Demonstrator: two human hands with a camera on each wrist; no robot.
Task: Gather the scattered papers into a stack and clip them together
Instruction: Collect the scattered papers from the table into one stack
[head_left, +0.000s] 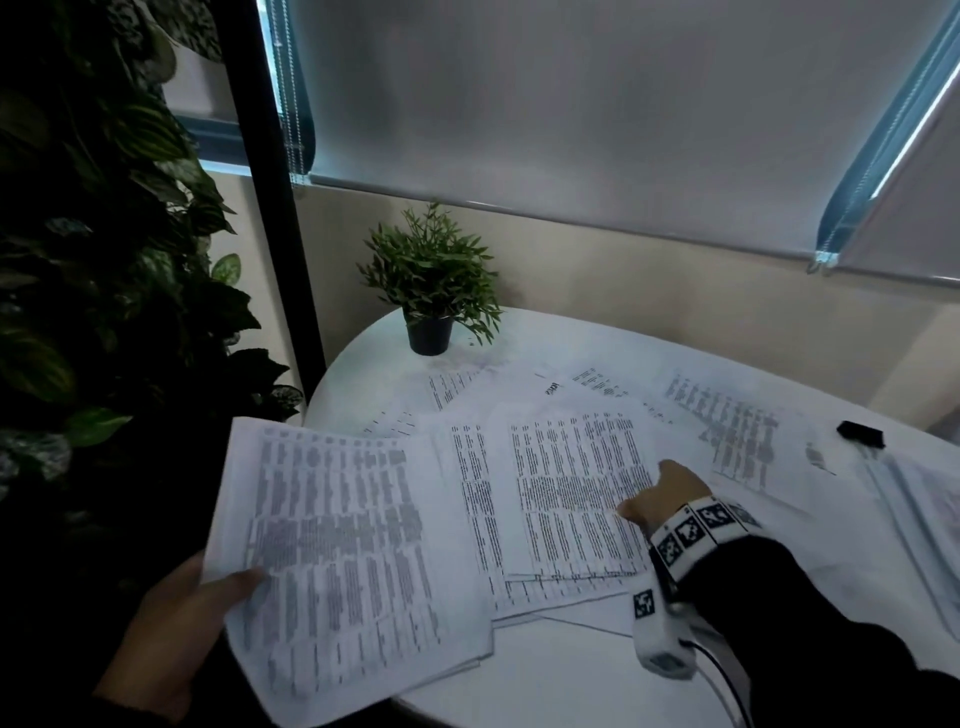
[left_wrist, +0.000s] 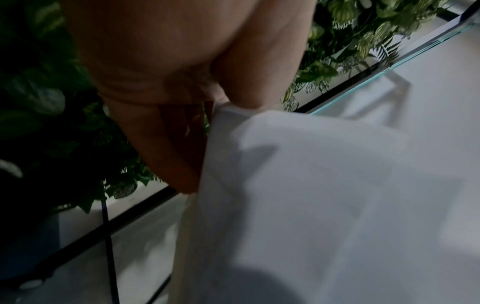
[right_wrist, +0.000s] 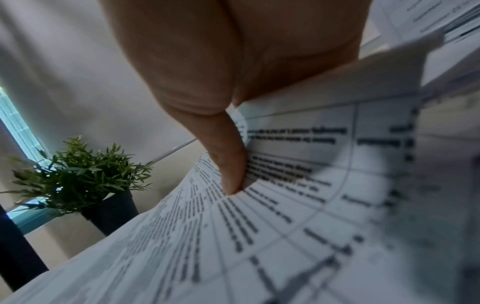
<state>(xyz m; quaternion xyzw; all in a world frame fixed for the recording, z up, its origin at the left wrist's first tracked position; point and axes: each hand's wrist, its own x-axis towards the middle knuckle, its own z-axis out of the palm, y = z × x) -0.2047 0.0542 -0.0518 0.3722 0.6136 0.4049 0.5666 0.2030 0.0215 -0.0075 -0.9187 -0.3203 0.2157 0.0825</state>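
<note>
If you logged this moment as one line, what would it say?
left hand: holds gathered papers | right hand: pinching sheet on table | black clip: untouched

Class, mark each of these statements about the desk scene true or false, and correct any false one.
1. The left hand holds a bundle of papers. True.
2. The binder clip is already clamped on the papers. False: it lies alone on the table, at the far right.
3. The right hand rests on printed sheets on the table. True.
4. The potted plant stands on the floor. False: it stands on the table, at its far edge.
</note>
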